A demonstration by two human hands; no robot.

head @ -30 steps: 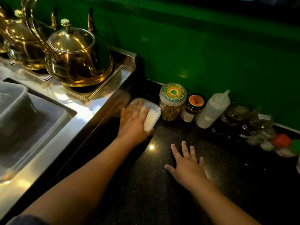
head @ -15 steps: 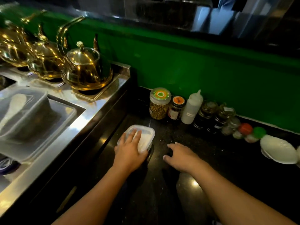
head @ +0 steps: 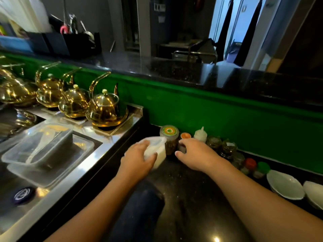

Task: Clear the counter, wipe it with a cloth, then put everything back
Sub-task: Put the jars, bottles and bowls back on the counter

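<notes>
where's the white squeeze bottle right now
In the head view the squeeze bottle stands against the green wall, right of centre, between the orange-lidded jar and a dark jar, just behind the right hand.

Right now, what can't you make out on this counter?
Head view only.
The orange-lidded jar: body behind the right hand; its grip unclear.
The white tub: near side under the left hand, motion-blurred.
The far-right bowl: cut by the frame edge.
The dark jars: labels too small.

Dim indoor light; daylight glows through the far doorway (head: 225, 32), glare spots the bench (head: 216, 239), edges bend and blur
</notes>
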